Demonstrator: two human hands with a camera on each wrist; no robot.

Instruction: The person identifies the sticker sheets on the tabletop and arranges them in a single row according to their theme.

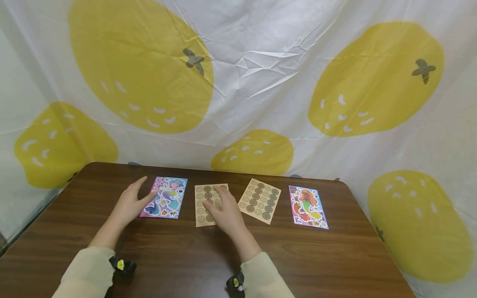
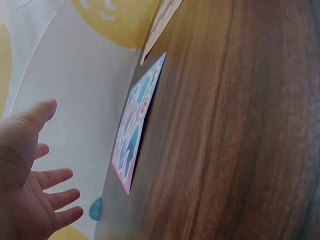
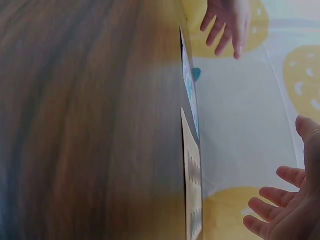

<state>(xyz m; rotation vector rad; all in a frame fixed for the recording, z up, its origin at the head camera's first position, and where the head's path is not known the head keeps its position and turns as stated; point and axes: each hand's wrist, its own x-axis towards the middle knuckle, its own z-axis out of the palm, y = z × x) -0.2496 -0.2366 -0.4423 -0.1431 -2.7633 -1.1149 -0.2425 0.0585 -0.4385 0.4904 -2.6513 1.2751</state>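
My left hand (image 1: 128, 203) hovers with spread fingers by the left edge of a blue and purple mermaid sticker sheet (image 1: 172, 203). Its thumb overlaps that sheet in the head view, but the left wrist view shows the hand (image 2: 35, 185) apart from the sheet (image 2: 132, 130). My right hand (image 1: 226, 212) is held above a tan sheet of round stickers (image 1: 201, 209), hiding its right part. In the right wrist view, the right hand (image 3: 287, 200) has its fingers extended, with nothing held, clear of the tan sheet (image 3: 192, 175).
A second tan sheet of round stickers (image 1: 261, 198) lies tilted right of the first. Farther right is another mermaid sticker sheet (image 1: 308, 207), with red hair and a yellow-green tail. All lie on a dark wooden table (image 1: 316, 265). Behind it hangs a white curtain (image 1: 261, 103) with yellow fruit.
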